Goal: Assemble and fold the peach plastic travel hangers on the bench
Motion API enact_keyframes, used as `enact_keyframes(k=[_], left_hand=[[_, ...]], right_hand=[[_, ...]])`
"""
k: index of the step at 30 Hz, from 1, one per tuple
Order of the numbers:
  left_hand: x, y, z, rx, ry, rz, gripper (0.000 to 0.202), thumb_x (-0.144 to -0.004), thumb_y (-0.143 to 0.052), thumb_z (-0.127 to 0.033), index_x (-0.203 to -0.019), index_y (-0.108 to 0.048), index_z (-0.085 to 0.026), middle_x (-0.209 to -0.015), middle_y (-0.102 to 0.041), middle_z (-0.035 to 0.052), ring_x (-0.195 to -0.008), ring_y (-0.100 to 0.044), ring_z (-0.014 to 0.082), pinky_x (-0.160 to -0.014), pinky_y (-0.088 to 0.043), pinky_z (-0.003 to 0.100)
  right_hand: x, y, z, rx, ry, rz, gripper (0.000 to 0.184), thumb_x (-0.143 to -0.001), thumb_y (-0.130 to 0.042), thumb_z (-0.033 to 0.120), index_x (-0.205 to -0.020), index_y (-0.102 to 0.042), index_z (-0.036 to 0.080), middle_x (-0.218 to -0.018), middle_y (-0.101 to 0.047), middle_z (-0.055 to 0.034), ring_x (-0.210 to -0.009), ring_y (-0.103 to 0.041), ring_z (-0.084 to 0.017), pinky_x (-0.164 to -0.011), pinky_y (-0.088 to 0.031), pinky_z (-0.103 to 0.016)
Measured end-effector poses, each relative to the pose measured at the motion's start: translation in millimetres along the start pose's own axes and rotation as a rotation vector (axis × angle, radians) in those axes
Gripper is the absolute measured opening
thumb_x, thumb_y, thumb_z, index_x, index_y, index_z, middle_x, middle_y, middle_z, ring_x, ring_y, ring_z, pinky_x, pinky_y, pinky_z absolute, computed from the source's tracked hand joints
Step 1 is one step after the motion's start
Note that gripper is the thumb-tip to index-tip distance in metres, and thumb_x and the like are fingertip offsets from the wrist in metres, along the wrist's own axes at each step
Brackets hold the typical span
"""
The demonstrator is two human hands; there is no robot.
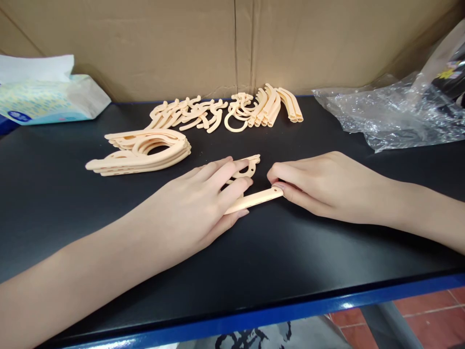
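The right hand (316, 186) pinched the plastic hanger arm (258, 198) that the left hand (196, 208) pinned flat-fingered; twisting might have snapped it.

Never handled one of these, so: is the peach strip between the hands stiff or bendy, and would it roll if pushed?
Probably stiff: the peach strip runs straight with the right hand pinching only its end. Likely light, being thin moulded plastic. It looks flat, so it should slide on the smooth black table, not roll.
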State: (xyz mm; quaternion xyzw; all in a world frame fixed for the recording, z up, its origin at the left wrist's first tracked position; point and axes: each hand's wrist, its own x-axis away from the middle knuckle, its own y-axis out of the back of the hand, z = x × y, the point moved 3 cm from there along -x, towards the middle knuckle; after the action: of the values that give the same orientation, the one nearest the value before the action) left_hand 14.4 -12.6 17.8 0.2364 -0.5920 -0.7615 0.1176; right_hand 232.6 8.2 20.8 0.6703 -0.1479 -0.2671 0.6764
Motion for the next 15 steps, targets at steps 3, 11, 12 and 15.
enact_keyframes(k=[3, 11, 12, 15], left_hand=[[0.0, -0.4, 0.4, 0.001, -0.002, -0.001, 0.040, -0.111, -0.033, -0.024, -0.136, -0.059, -0.006, -0.140, -0.065, 0.0246, -0.131, -0.065, 0.0440, -0.100, -0.062, 0.061], [1.3, -1.0, -0.6, 0.004, 0.006, -0.005, 0.038, -0.111, -0.036, -0.024, -0.135, -0.059, -0.005, -0.138, -0.066, 0.0248, -0.131, -0.065, 0.0437, -0.100, -0.061, 0.061], [1.3, -1.0, -0.6, 0.006, 0.006, -0.006, 0.038, -0.110, -0.036, -0.024, -0.135, -0.059, -0.005, -0.139, -0.065, 0.0245, -0.132, -0.064, 0.0438, -0.101, -0.061, 0.061], [1.0, -0.7, -0.4, 0.001, 0.003, -0.006, 0.038, -0.110, -0.037, -0.022, -0.136, -0.058, -0.005, -0.142, -0.064, 0.0242, -0.133, -0.064, 0.0441, -0.102, -0.061, 0.061]], right_hand=[[0.4, 0.3, -0.7, 0.002, 0.000, -0.001, 0.019, -0.110, -0.038, 0.025, -0.097, -0.051, 0.021, -0.079, -0.064, 0.0024, -0.059, -0.055, -0.013, -0.054, -0.030, -0.027], [1.1, 0.4, 0.2, 0.006, -0.003, -0.001, 0.021, -0.110, -0.037, 0.025, -0.096, -0.052, 0.021, -0.079, -0.065, 0.0009, -0.059, -0.056, -0.014, -0.054, -0.030, -0.027], [1.0, 0.5, 0.2, 0.007, -0.002, -0.002, 0.021, -0.110, -0.037, 0.025, -0.096, -0.052, 0.021, -0.078, -0.065, 0.0011, -0.059, -0.056, -0.014, -0.054, -0.030, -0.027], [0.7, 0.7, -0.1, 0.006, 0.002, -0.005, 0.020, -0.110, -0.037, 0.025, -0.096, -0.052, 0.021, -0.077, -0.064, 0.0016, -0.059, -0.055, -0.014, -0.054, -0.030, -0.027]])
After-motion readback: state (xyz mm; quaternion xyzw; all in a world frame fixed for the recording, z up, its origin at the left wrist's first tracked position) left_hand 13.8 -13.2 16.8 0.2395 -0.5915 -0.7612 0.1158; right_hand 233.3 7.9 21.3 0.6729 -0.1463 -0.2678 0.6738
